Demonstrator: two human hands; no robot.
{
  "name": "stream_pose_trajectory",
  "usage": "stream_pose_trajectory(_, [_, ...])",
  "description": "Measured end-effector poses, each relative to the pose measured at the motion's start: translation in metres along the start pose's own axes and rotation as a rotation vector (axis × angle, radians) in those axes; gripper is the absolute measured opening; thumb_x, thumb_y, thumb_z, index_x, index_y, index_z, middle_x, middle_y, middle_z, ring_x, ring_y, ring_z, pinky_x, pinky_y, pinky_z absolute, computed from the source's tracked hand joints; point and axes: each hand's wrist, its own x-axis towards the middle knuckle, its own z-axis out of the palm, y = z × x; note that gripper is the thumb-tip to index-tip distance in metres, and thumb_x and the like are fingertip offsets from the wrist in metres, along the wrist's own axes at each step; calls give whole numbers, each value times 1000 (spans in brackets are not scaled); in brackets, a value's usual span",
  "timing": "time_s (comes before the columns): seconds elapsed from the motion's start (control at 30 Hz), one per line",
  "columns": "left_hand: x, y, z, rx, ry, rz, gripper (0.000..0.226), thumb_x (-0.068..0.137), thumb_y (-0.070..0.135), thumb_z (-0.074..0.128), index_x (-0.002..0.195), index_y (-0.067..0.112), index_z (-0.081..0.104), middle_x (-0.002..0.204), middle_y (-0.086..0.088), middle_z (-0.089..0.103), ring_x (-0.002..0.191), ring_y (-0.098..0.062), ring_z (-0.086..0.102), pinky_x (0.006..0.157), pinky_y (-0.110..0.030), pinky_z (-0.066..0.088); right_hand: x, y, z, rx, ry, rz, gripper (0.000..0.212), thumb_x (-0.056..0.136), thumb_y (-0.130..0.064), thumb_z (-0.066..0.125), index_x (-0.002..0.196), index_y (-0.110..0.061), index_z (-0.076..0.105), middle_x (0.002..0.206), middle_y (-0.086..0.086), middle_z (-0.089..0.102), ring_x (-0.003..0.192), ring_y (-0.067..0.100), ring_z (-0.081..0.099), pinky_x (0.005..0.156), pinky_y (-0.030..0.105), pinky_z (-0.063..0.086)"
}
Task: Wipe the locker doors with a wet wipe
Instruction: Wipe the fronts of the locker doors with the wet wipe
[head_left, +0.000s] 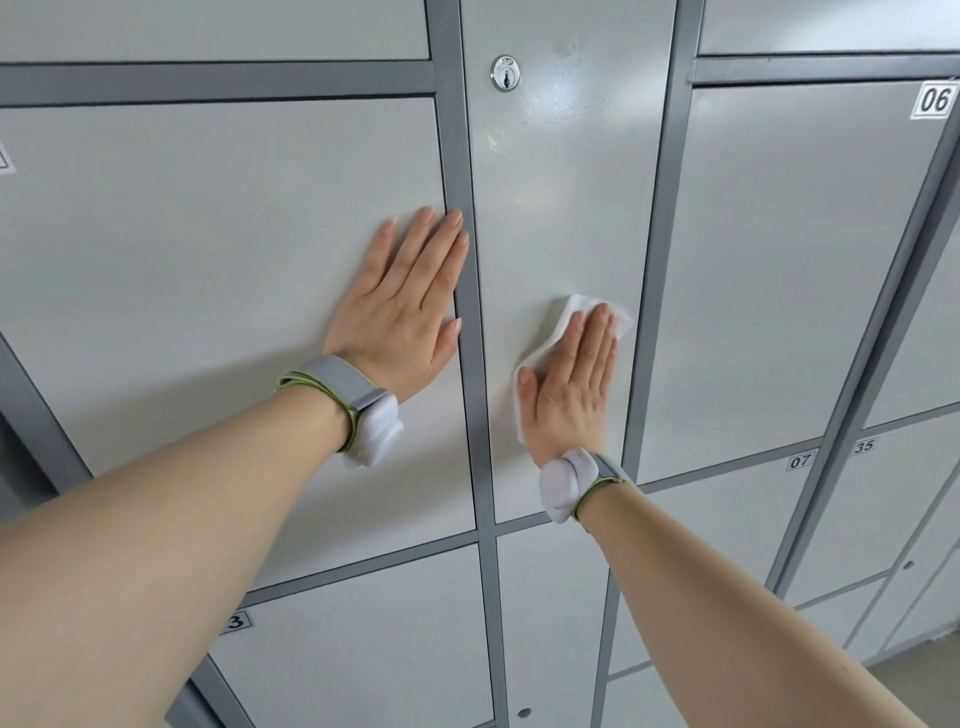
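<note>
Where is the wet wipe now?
The wet wipe lies flat under the right hand on the middle locker door, below the lock.

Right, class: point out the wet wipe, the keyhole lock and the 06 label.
wet wipe (563, 312): head view, upper corner showing above the fingers.
keyhole lock (505, 73): head view, centre of the round metal face.
06 label (934, 100): head view, middle of the printed digits.

A round silver keyhole lock (505, 73) sits high up; white number labels read 06 (935, 99), 07 (800, 461) and 35 (864, 446).
</note>
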Motion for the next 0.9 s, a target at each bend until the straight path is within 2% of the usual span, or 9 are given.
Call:
stream_pose_trajectory(0.13, [0, 1, 2, 14, 5, -7, 66, 89, 29, 42, 144, -3, 25, 152, -19, 27, 141, -33, 18, 117, -45, 1, -10, -17, 10, -21, -14, -169, 67, 96, -35, 33, 143, 11, 18, 150, 34, 19, 143, 43, 11, 119, 50, 7])
stream_pose_trajectory(0.27, [-1, 1, 1, 16, 8, -5, 66, 89, 28, 44, 144, -4, 27, 152, -19, 28, 141, -34, 22, 117, -45, 3, -34, -10, 18, -25, -40, -312, 64, 96, -33, 38, 143, 6, 22, 152, 27, 18, 147, 35, 4, 120, 48, 8])
stream_pose_trajectory(0.4, [-1, 2, 1, 16, 17, -7, 65, 89, 27, 43, 144, -3, 25, 152, -19, 28, 140, -34, 22, 117, -45, 4, -50, 11, 16, -71, -85, -408, 64, 96, -35, 41, 144, 3, 23, 151, 25, 23, 142, 39, 22, 120, 47, 11])
stream_pose_trajectory(0.47, [0, 2, 1, 13, 23, -8, 65, 89, 27, 43, 144, -3, 24, 152, -19, 28, 140, -34, 22, 117, -45, 4, -53, 21, 13, -101, -109, -425, 66, 95, -36, 42, 144, 4, 23, 150, 25, 25, 141, 39, 23, 119, 47, 13])
stream_pose_trajectory(0.67, [-1, 2, 0, 5, 18, -13, 65, 89, 28, 40, 144, -3, 23, 152, -19, 28, 140, -35, 23, 117, -45, 3, -58, 45, 5, -175, -117, -286, 66, 100, -41, 31, 145, 5, 20, 151, 27, 22, 142, 39, 20, 119, 47, 13])
stream_pose_trajectory(0.8, [-1, 2, 1, 6, 13, -14, 65, 90, 28, 40, 144, -3, 23, 152, -19, 27, 140, -35, 24, 117, -45, 4, -54, 51, 1, -202, -115, -192, 71, 97, -41, 33, 145, 8, 18, 150, 32, 24, 142, 41, 15, 119, 47, 10])
stream_pose_trajectory(0.9, [0, 3, 1, 4, 13, -13, 65, 90, 28, 40, 144, -3, 22, 152, -19, 27, 140, -35, 23, 117, -45, 3, -42, 45, -1, -163, -92, -76, 73, 99, -45, 22, 145, 11, 15, 151, 33, 19, 143, 42, 14, 119, 49, 11])
